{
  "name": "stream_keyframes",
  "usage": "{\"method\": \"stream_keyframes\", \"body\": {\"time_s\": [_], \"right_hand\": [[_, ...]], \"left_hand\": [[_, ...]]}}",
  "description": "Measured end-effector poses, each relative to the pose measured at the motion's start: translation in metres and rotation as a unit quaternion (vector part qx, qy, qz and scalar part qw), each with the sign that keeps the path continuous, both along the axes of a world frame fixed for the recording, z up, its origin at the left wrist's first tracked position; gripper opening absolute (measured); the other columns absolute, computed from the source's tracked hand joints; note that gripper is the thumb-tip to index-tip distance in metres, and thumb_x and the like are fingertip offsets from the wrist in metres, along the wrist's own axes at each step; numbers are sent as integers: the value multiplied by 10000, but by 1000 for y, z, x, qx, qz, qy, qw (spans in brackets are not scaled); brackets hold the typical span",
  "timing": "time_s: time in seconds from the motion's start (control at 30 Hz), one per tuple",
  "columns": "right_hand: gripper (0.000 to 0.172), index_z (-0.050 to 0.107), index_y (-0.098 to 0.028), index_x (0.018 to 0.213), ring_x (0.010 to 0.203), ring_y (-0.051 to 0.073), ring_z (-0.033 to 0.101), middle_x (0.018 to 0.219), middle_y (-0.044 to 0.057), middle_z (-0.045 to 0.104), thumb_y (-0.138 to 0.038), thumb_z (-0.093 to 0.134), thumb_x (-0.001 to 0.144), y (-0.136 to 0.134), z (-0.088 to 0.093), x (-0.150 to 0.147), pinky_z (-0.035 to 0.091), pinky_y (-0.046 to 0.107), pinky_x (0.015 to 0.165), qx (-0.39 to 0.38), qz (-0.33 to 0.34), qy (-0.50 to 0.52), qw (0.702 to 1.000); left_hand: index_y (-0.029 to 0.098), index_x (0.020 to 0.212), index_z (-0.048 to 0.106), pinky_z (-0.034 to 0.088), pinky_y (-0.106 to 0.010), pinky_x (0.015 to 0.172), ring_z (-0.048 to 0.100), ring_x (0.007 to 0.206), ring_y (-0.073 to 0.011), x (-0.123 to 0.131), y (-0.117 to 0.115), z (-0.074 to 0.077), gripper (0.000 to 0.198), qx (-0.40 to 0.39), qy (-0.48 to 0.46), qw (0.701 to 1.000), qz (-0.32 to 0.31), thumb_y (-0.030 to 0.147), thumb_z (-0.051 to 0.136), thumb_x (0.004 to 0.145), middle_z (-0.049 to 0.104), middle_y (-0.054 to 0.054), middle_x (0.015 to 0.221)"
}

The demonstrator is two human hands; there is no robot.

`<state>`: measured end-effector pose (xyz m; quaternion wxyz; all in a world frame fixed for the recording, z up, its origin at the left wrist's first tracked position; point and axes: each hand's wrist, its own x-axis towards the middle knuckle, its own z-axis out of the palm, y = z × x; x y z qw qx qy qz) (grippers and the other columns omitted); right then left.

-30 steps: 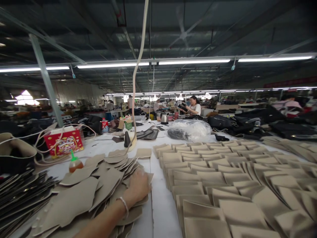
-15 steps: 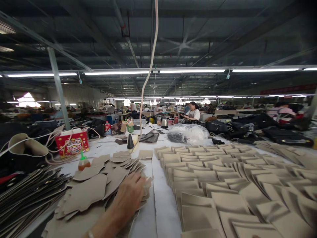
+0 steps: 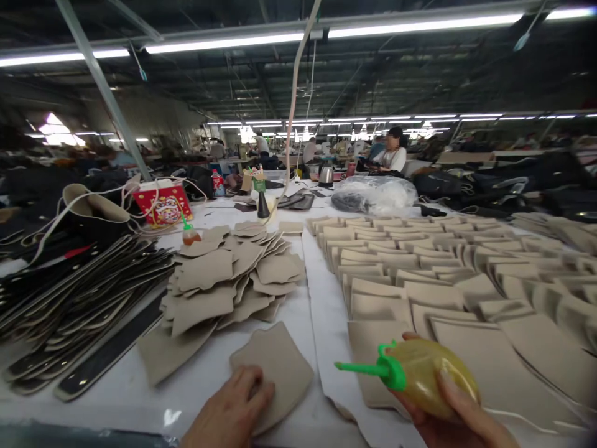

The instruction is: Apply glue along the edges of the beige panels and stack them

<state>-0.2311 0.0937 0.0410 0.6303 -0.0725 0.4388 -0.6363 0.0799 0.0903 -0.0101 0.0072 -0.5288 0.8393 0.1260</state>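
So, closest to us: our left hand (image 3: pixel 231 407) is on the loose beige piece (image 3: pixel 284 367), which lies flat on the white worktop (image 3: pixel 219 364). Its fingers are curled over the left side of the piece; can't tell if that grip is actually pinching anything. Right of the piece, our right hand (image 3: pixel 466 415) has its grip wrapped around a squeeze bottle (image 3: pixel 429 376) of yellowish stuff, green nozzle (image 3: pixel 364 368) aimed left toward the piece but not touching it.

Off to the left of the piece we've got a heap of dark strips (image 3: pixel 93 298), and just beyond it, a bit left, a messy beige pile (image 3: pixel 205 274). Beyond and right of it run overlapping rows of beige panels (image 3: pixel 420 274). Further past the piece on the left there's a small orange bottle (image 3: pixel 190 236), then a red box (image 3: pixel 163 202). Pretty much straight past it stands a black cone (image 3: pixel 262 205); farther and to the right, a clear plastic bag (image 3: pixel 396 193), a kettle (image 3: pixel 325 176) and a person in white (image 3: pixel 395 158).
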Motion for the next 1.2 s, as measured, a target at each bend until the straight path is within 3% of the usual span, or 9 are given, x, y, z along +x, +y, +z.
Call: {"method": "stream_keyframes", "body": {"time_s": [0.1, 0.27, 0.6, 0.73, 0.8, 0.93, 1.07, 1.2], "right_hand": [[802, 526, -212, 1271, 968, 214, 641, 1104, 90, 674, -415, 853, 568, 5, 5, 10, 551, 227, 795, -40, -1, 61, 997], [772, 514, -225, 1285, 1015, 197, 618, 1101, 53, 670, -439, 823, 611, 15, 10, 15, 518, 194, 823, -46, -7, 105, 993], [752, 472, -215, 1292, 970, 233, 620, 1025, 71, 673, -445, 788, 649, 14, 7, 16, 528, 261, 784, -72, 19, 168, 983], [736, 466, -240, 1264, 891, 193, 596, 963, 30, 648, -479, 788, 647, 10, 6, 13, 504, 220, 758, -89, 28, 213, 973], [712, 462, -265, 1235, 854, 173, 573, 921, 5, 623, -506, 783, 647, 6, 4, 12, 485, 199, 729, -110, 37, 258, 959], [594, 490, -277, 1159, 819, 161, 552, 947, -9, 584, -524, 747, 684, -7, -4, 15, 457, 211, 706, -171, 49, 421, 889], [471, 493, -273, 1166, 956, 178, 561, 1099, 2, 556, -449, 693, 777, -22, -14, 21, 440, 240, 832, -259, 77, 549, 791], [467, 435, -287, 1227, 1025, 176, 570, 1150, 11, 559, -385, 673, 837, -38, -23, 25, 453, 243, 890, -325, 121, 641, 685]], "left_hand": [[257, 1232, 550, 446, -293, 987, 494, 1169, -213, -20, -4, 21, 586, 85, 7, 996, 24, 62, 508, 681, 498, -81, 1275], [204, 1234, 524, 453, -399, 972, 517, 1112, -248, -43, -7, 42, 489, 121, 9, 991, 59, 168, 499, 747, 501, -110, 1215], [114, 1043, 552, 471, -424, 887, 560, 995, -284, -70, -22, 33, 399, 64, -43, 992, 96, 48, 443, 665, 543, -158, 1081], [116, 1019, 574, 486, -419, 833, 599, 944, -290, -69, -38, 34, 338, 47, -59, 991, 112, 59, 420, 724, 589, -154, 1027], [140, 1105, 582, 488, -423, 826, 619, 926, -285, -63, -46, 37, 398, 48, -50, 993, 99, 65, 380, 770, 620, -138, 1021], [285, 1336, 495, 473, -371, 876, 633, 954, -229, -50, -54, 40, 549, 42, 19, 997, 65, 87, 338, 848, 658, -71, 1049], [292, 1342, 491, 482, -349, 837, 644, 911, -222, -50, -56, 31, 517, 32, 27, 996, 82, 121, 299, 893, 651, -82, 1038], [291, 1292, 526, 487, -362, 805, 649, 884, -242, -54, -60, 24, 489, 23, 34, 995, 89, 137, 311, 881, 650, -80, 1019]]}}
